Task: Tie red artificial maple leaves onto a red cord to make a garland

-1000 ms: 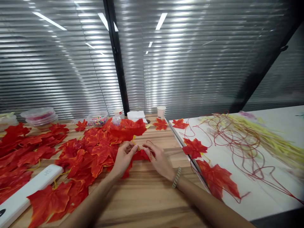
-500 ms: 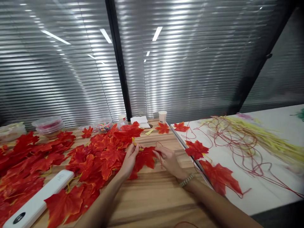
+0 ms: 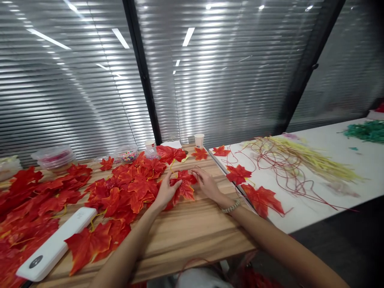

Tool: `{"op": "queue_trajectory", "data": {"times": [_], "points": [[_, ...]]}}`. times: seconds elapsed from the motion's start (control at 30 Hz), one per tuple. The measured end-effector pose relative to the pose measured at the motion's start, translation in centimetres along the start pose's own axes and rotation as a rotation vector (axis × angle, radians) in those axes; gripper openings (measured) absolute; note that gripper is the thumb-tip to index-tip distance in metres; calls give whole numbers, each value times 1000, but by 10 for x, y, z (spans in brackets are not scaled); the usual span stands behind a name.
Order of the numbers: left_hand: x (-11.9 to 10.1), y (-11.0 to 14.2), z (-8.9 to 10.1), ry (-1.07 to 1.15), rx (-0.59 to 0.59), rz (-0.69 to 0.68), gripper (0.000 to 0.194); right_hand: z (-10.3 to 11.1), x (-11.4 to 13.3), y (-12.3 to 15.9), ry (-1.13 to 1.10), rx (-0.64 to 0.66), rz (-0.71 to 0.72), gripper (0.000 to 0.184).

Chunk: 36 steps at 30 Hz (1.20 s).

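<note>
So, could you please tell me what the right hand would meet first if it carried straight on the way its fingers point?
The right hand points up and to the left; first in line seems to be the red leaf under its fingertips, then the leaf pile. Depth is hard to judge.

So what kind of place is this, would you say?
Probably an office or meeting room used for crafts: glass partition walls with slatted blinds, a wooden table heaped with red fabric maple leaves, and a white table with loose cords.

leaf pile (image 3: pixel 18 208) cut off at left edge; bead tub (image 3: pixel 128 153) contents too small to tell
</note>
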<state>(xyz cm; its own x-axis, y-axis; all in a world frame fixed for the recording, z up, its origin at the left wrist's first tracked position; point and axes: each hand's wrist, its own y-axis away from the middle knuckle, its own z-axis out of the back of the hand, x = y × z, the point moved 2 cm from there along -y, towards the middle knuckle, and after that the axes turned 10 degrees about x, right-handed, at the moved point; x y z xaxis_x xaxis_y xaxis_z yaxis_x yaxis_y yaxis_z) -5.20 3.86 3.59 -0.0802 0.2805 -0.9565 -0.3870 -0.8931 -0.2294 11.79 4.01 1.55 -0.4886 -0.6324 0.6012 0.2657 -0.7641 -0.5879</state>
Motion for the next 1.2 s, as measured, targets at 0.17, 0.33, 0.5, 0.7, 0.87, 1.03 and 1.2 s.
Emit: {"op": "queue_trajectory", "data": {"times": [0.17,0.33,0.5,0.7,0.87,1.03,1.2], "points": [[-2,0,5,32,-20,2,49,0,5,0,-5,1,-4,30],[7,1,0,188,10,87,54,0,4,-2,-12,-29,-13,33],[18,2,-14,253,65,176,41,4,0,-3,-69,-156,-99,33],[21,1,-22,356,180,196,36,5,-2,-4,-323,-187,-282,39],[24,0,-19,368,96,240,32,-3,-7,-6,-572,-203,-416,39],[21,-1,-19,355,89,247,30,-6,-5,-6,-616,-177,-454,38],[20,1,-19,339,97,268,31,-2,-2,-5,-585,-106,-351,29]]}}
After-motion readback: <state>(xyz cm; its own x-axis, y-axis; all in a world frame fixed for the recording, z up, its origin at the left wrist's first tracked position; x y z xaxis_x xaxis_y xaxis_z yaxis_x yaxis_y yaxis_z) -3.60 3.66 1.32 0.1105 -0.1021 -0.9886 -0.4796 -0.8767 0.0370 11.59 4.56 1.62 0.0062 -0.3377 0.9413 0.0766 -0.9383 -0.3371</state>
